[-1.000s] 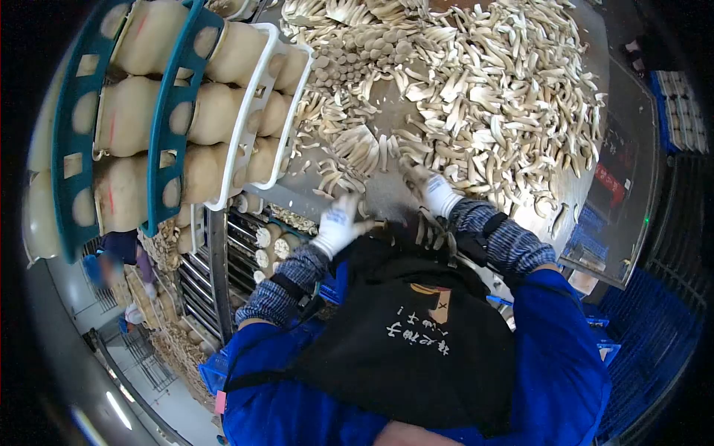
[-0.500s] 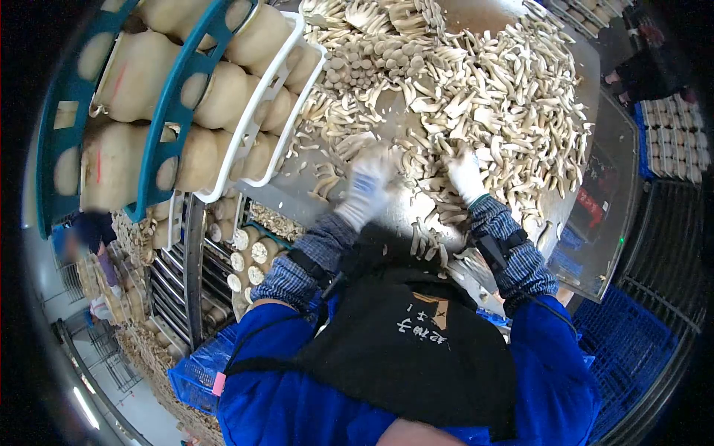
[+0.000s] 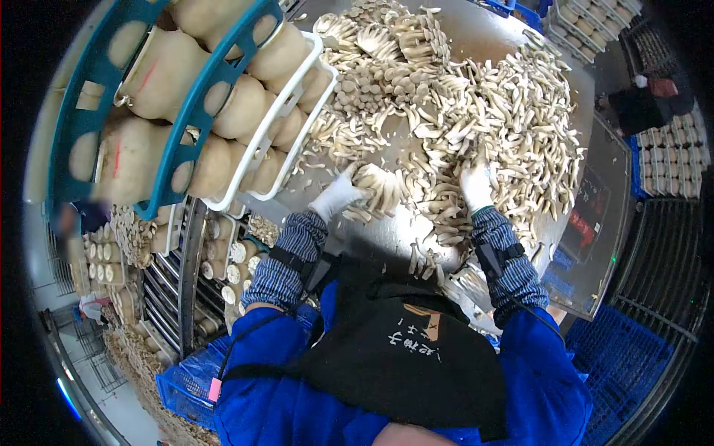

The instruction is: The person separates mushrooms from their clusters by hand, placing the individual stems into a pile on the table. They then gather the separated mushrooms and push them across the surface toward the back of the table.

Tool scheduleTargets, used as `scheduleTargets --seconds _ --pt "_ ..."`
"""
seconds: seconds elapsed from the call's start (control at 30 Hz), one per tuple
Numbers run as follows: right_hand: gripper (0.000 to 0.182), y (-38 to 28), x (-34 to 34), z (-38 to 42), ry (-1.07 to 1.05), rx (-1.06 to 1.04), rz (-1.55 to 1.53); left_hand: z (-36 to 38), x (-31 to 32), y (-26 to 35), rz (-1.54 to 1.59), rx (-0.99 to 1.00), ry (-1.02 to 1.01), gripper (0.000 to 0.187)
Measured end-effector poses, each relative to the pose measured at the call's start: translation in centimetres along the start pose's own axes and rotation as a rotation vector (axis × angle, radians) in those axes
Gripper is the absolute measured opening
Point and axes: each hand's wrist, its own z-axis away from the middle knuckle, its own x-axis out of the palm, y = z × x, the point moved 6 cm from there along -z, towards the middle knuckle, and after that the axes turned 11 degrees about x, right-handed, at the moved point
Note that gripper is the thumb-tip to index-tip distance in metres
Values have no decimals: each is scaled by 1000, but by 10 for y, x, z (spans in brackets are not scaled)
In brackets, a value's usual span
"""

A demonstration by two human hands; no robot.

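My left hand (image 3: 336,195), in a white glove, is closed on the side of a mushroom cluster (image 3: 381,186) whose pale stems fan out to the right. It is just above the metal table (image 3: 398,232). Over at the near side of a large heap of loose mushrooms (image 3: 513,111), my right hand (image 3: 476,186), also gloved in white, has its fingers curled in among mushrooms. Its fingertips are partly hidden by them. Behind the hands are unseparated clusters with grey-brown caps (image 3: 383,83).
Teal and white racks (image 3: 195,97) of pale mushroom-growing bottles rise close on the left. Below them are metal rollers (image 3: 165,297) and a blue crate (image 3: 190,386). Blue crates (image 3: 621,342) stand at lower right. Another person (image 3: 643,104) is at far right.
My left hand has moved left and nearer, and a mushroom cluster now shows in its grip. My right hand has shifted slightly right within the heap. The whole view has tilted a little.
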Motion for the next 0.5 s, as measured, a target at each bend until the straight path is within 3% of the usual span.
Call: scheduleTargets --seconds 0.07,0.13,0.17,0.2,0.23,0.27,0.3,0.37,0.4,0.47,0.5 --pt "65 -33 -23 10 -47 -31 -43 6 15 24 24 -44 -55 76" --pt "89 -70 -18 49 -857 143 189 6 30 38 150 -67 -140 77" --pt "81 -63 1 60 -848 -165 339 13 36 50 156 -309 -205 76" --pt "93 -84 -4 77 -894 -393 197 13 45 73 102 -325 -236 74" --pt "93 -83 14 89 -956 -465 248 12 58 90 45 -340 -269 72" --pt "97 -95 1 102 -487 -886 314 2 70 99 -97 -195 -332 69" --pt "91 -89 7 94 -670 -661 200 -7 82 103 -239 -54 -395 67" --pt "78 -97 -19 86 -1048 -149 -421 -9 96 107 260 -36 -399 62" --pt "68 -78 -18 78 -1045 34 -627 -15 87 108 354 2 -306 64" --pt "63 -37 -18 70 -866 47 -825 -16 71 125 418 126 -128 70" --pt "60 -27 -21 71 -788 93 -976 -6 74 151 300 207 -89 88"
